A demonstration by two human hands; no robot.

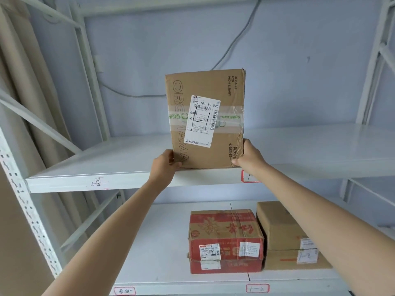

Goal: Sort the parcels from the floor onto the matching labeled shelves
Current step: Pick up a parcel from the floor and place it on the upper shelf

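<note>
Parcel place: the flat brown cardboard parcel with a white shipping label [205,119] stood up on its short end at the front edge of the upper white metal shelf [89,167], right between the two hands.
Left hand: the left hand [164,165] gripped the parcel's lower left corner, with the thumb curled over the front face.
Right hand: the right hand [249,155] gripped the lower right corner, fingers wrapped round the side edge.
Arms: both bare arms reached up and forward, nearly straight.
Parcel look: brown with faded letters, clear tape across the middle, dented corners and a black pen mark on the label.
Lower shelf: a red printed cardboard box [226,240] sat just beside a plain brown cardboard box [284,231].
Shelf tags: small red-framed paper tags [257,287] stuck on the shelf edges.
</note>
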